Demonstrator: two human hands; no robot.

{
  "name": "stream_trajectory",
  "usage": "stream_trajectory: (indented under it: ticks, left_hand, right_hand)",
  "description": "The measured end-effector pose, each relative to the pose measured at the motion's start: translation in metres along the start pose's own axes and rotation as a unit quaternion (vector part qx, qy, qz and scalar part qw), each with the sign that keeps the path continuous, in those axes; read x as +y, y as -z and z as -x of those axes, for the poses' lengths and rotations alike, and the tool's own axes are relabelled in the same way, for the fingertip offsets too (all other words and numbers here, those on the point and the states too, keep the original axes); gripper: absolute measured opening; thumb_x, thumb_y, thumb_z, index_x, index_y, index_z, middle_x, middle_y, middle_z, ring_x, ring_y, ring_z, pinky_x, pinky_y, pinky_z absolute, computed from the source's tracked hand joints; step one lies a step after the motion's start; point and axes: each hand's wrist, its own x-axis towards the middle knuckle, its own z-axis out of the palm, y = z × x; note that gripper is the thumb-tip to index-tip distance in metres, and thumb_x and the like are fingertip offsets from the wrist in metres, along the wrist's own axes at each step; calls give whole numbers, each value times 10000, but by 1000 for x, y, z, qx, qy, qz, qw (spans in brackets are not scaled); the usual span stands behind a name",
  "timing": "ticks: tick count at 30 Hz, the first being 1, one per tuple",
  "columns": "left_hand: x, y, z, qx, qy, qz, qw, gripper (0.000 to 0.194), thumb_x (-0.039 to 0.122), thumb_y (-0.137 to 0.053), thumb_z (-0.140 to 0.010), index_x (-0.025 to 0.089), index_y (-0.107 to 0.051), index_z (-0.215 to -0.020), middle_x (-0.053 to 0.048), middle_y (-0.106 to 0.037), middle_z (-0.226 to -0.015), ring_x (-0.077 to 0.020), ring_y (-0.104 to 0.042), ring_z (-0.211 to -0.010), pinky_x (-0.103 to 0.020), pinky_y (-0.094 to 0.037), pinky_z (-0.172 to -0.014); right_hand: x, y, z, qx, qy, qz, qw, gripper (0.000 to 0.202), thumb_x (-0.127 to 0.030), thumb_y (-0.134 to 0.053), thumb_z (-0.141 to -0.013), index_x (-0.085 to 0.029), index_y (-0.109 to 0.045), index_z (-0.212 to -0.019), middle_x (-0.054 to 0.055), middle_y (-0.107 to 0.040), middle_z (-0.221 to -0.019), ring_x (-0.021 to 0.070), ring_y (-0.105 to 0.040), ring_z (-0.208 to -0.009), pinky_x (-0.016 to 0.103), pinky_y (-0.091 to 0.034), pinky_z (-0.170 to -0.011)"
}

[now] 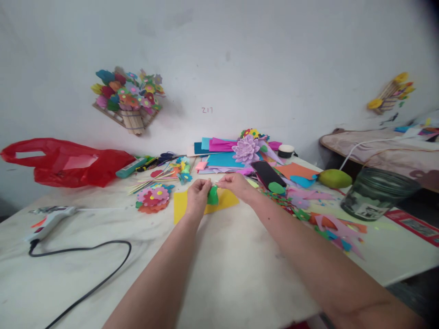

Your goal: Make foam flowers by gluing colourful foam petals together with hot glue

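Both my hands are raised over a yellow sheet (180, 205) near the middle of the table. A small green piece (213, 195) hangs between them, its top at my fingertips. My left hand (198, 194) is closed in a pinch at the left edge of the green piece. On the other side, my right hand (236, 185) has its thumb and forefinger pressed together just above and right of it; whatever lies between those fingertips is too small to make out.
A glue gun (51, 224) with a black cord lies left, near a red bag (68, 162) and stacked flower shapes (153, 198). On the right are a phone (268, 174), paper scraps (338, 224), a green fruit (334, 178) and a glass jar (377, 194). Coloured sheets (219, 160) lie behind.
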Motion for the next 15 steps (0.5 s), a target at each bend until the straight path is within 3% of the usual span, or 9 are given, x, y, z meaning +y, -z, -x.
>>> stream_trajectory:
  ticks: [8, 12, 15]
  left_hand:
    - [6, -3, 3, 63, -45, -135, 988, 234, 364, -563, -702, 171, -533, -572, 36, -468, -507, -84, -414, -481, -201, -307, -472]
    - [1, -1, 0, 67, -39, -113, 991, 253, 397, -553, -712, 170, -533, -603, 31, -483, -515, -84, -426, -476, -197, -312, -465]
    - [0, 0, -1, 55, -25, -64, 996, 284, 433, -569, -699, 162, -537, -623, 33, -486, -515, -74, -417, -458, -191, -311, -450]
  right_hand:
    - [2, -7, -4, 48, 15, 81, 995, 211, -331, -597, -631, -143, -568, -540, -22, -519, -519, 90, -428, -525, 219, -313, -515]
    - [0, 1, -2, -6, -6, 11, 1000, 219, -350, -596, -627, -134, -609, -588, 13, -601, -598, 110, -513, -585, 234, -378, -591]
    - [-3, 6, -1, -11, -12, 13, 1000, 194, -323, -595, -624, -133, -607, -585, 10, -608, -589, 109, -520, -573, 233, -382, -586]
